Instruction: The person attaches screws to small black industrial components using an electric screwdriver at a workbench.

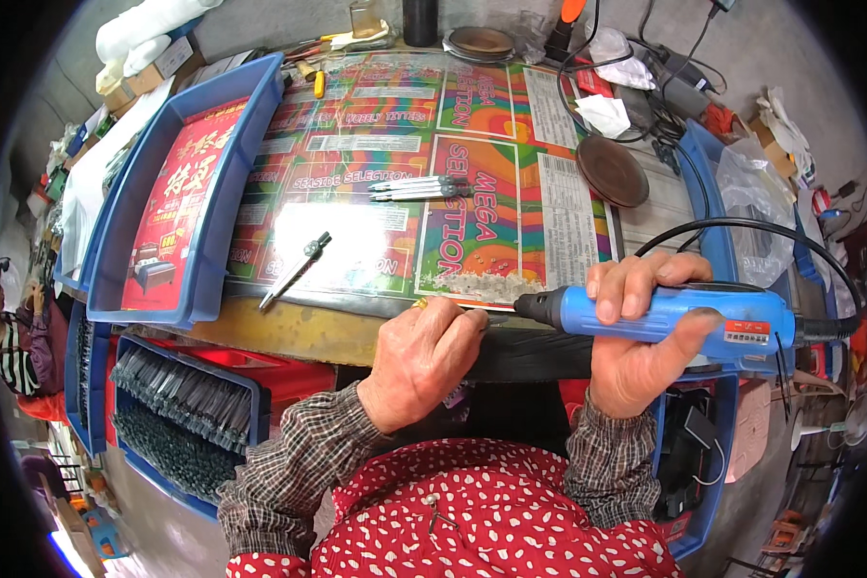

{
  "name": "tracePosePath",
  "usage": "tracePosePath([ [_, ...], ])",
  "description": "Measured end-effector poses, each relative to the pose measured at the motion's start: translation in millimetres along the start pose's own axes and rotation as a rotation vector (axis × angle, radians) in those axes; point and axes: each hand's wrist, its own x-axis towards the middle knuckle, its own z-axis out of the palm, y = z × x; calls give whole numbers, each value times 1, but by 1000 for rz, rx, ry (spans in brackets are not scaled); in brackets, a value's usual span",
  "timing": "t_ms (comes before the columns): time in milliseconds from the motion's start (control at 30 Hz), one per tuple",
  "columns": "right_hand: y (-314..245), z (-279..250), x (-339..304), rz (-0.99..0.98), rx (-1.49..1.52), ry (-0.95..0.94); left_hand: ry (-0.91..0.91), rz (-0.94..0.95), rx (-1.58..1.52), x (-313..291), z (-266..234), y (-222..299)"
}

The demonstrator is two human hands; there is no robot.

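Just below the frame's centre, the left hand [424, 361] pinches a mostly hidden small piece [420, 302]; right of centre, the right hand [638, 337] grips a blue tool [663, 313] pointing left.

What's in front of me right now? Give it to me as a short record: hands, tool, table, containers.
Left hand: closed on a small piece, mostly hidden
Right hand: wrapped around a blue electric screwdriver
Screwdriver direction: black nose toward the left hand
Cable: black, looping at the right
Table: colourful printed cover; several slim pen-shaped pieces bunched, one apart; brown round dish at right
Left tray: blue, containing a red printed sheet
Lower-left bin: blue, many slender dark parts
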Motion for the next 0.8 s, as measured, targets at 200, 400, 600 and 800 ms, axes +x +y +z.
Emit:
tracePosePath([
  [200,0,3,-2,-48,42,-55,52,-12,-6,0,3,0],
  [400,-2,5,-2,-54,55,-75,41,-17,-6,-4,4,-1],
  [600,-3,5,-4,-72,44,-85,89,12,-19,-5,5,-2],
  [800,-5,6,-5,-73,25,-90,72,-30,41,-2,3,3],
])
